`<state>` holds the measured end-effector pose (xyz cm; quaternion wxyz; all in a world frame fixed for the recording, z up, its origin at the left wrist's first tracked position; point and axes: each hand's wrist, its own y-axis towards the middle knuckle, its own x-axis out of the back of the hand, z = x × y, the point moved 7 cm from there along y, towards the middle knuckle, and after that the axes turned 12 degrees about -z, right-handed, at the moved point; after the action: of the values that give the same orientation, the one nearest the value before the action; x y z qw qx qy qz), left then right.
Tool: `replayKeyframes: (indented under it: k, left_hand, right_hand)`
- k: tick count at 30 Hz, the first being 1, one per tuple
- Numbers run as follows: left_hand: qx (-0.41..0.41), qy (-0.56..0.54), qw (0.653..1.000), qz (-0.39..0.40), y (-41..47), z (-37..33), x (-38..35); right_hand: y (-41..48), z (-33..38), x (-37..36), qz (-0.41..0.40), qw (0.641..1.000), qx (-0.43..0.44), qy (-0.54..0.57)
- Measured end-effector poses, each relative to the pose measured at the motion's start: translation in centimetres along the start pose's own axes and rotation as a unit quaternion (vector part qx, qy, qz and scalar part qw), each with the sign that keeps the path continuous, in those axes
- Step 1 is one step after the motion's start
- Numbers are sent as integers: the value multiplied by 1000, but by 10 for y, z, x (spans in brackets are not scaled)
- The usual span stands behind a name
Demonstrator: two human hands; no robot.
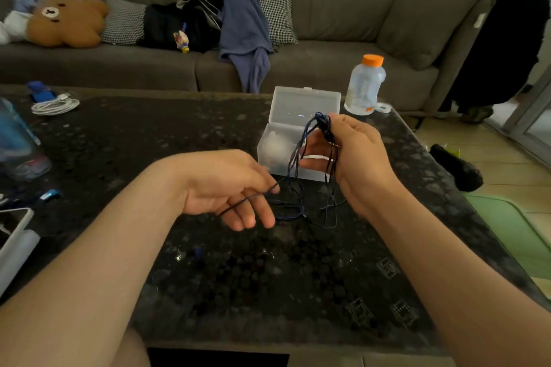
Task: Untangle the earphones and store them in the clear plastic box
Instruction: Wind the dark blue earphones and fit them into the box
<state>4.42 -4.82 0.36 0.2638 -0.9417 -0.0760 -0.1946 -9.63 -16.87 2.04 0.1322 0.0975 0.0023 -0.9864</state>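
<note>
My left hand (232, 188) hooked one strand of the earphones (324, 125) in curled fingers; my right hand (351, 149) pinched the bunch above the counter (268, 277), in front of one open clear plastic box (298, 104); one bottle (365, 86) stood beyond

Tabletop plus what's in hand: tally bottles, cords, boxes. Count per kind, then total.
Bottles: 2 (clear bottle with orange cap; clear bottle with blue label)
Cords: 2 (tangled dark blue earphones; coiled white cable)
Boxes: 1 (open clear plastic box)
Total: 5
</note>
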Motion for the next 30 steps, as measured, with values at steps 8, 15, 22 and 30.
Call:
replayKeyframes:
  k: [8,15,22,30]
  left_hand:
    - [-54,-113,992,-26,4,-9,-15]
    - [-210,14,955,-211,7,-35,5]
    - [-275,62,908,-312,-1,-36,29]
    - [-293,-46,912,-282,5,-37,29]
  right_hand:
    - [-7,5,-3,21,1000,1,11]
    - [-10,14,-5,34,999,24,20]
    - [0,15,8,-12,994,95,-57]
    - [7,11,5,1,991,100,-91]
